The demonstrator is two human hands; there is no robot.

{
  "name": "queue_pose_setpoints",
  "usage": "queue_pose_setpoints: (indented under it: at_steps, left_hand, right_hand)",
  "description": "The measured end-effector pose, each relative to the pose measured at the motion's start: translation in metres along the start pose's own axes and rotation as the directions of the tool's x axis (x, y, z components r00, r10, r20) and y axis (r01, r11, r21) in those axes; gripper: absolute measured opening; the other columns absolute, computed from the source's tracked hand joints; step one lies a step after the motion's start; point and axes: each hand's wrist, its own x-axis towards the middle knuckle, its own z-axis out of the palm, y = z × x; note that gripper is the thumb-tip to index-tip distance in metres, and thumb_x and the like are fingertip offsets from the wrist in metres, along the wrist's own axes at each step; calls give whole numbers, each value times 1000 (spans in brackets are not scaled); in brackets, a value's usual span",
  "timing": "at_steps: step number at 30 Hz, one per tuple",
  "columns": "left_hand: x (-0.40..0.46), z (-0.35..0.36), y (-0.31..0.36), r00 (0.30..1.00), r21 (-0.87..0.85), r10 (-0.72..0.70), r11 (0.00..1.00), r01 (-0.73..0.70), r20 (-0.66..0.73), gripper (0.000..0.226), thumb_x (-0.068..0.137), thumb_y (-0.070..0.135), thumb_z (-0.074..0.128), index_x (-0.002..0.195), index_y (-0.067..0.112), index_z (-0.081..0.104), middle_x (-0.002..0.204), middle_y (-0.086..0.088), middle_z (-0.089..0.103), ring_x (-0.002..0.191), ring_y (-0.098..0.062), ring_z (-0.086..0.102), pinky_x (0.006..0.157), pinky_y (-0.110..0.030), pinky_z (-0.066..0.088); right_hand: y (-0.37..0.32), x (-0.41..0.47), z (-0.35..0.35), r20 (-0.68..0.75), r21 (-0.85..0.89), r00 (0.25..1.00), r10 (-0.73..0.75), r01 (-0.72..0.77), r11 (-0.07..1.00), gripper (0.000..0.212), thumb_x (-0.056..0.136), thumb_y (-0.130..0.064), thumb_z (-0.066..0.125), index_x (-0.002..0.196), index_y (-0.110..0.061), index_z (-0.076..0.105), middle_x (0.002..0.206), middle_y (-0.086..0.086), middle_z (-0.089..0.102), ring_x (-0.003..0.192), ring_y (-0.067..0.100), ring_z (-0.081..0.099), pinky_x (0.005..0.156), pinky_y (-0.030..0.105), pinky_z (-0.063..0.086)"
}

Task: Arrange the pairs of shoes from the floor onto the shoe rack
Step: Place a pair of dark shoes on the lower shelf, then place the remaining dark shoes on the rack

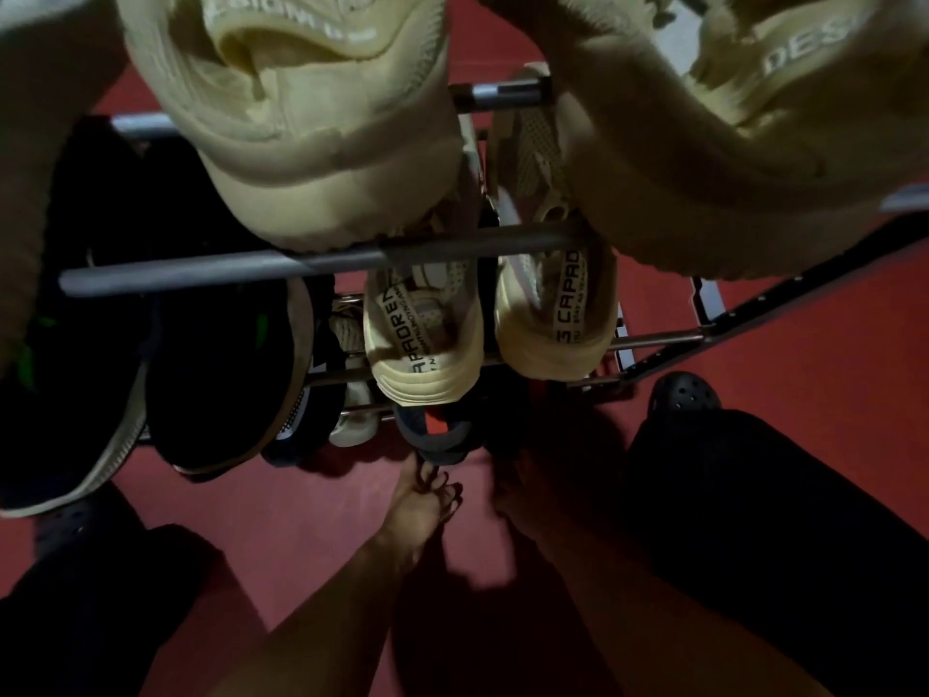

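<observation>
Arms reach down to dark shoe (437, 437) on bottom shelf; left hand (422, 500) curled, grip unclear.

On the top shelf, the left beige shoe (301, 118) carries pale raised letters on its heel collar; I read "ESIGN", with the start cut off. The right beige shoe (729, 118) shows "DES" in the same letters. One shelf lower, the insole (397, 319) of a cream sneaker (422, 364) says "CAPADREN" in black. The sneaker beside it (553, 334) reads "CAPAD". The smaller line under both is too blurred for me.
</observation>
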Motion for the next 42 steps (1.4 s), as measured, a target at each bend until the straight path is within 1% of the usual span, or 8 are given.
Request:
queue_pose_setpoints:
  at_steps: [7,14,19,27,28,29,31,42]
  left_hand:
    - [6,-9,2,980,200,187,960,-197,70,79,83,-23,62,148,14,37,143,8,50,145,-24,36,108,-63,43]
    - [10,-17,2,972,316,132,930,-190,194,75,75,-8,74,134,31,46,113,17,65,96,-24,56,98,-63,48]
    - [-17,-16,11,985,524,129,834,-170,114,82,88,-3,72,134,40,20,106,16,52,74,8,61,72,-8,54]
    - [-104,-31,45,973,860,222,481,-171,69,57,100,30,58,150,10,40,149,2,43,137,-10,41,104,-11,24]
    - [-117,-32,51,961,896,259,398,-195,94,58,101,35,56,151,11,41,156,0,40,143,-14,38,111,-16,24]
    - [-133,-32,59,950,916,287,337,-217,120,58,101,38,55,151,13,42,158,-2,39,146,-17,35,116,-21,22]
    - [-161,-32,77,930,933,336,264,-245,149,55,100,40,54,149,14,46,157,-4,42,146,-20,37,120,-28,24]
    - [-335,-51,130,777,932,580,81,-354,245,52,95,55,50,132,21,60,136,-1,60,120,-19,61,102,-37,49]
  right_hand:
    - [-10,-6,-1,2,-31,995,-101,101,994,83,80,15,69,149,-9,31,134,5,49,129,25,48,97,34,50]
    - [51,42,-5,-128,-531,962,-243,141,836,119,53,-84,63,153,-41,16,158,-5,30,146,21,31,115,48,35]
    - [-22,-27,-3,-83,-488,972,-220,153,859,97,85,-34,74,157,-12,13,158,9,32,144,28,33,112,29,32]
    - [-27,-95,3,-41,-497,964,-263,209,842,93,85,-63,38,154,-3,23,162,15,23,151,26,21,123,31,12]
    - [-32,-113,2,-33,-522,969,-243,191,831,84,75,-8,38,156,-4,18,163,17,21,152,29,20,124,35,13]
    - [-36,-125,0,12,-531,967,-255,222,818,144,41,-87,-11,156,-5,18,163,16,21,151,29,22,122,34,16]
    - [-51,-161,-1,-25,-573,946,-323,252,780,70,100,-42,48,156,-7,25,162,13,27,148,26,29,118,29,22]
    - [-110,-316,-4,-16,-642,864,-503,376,668,65,99,-43,50,156,-20,29,164,0,24,148,21,29,120,37,29]
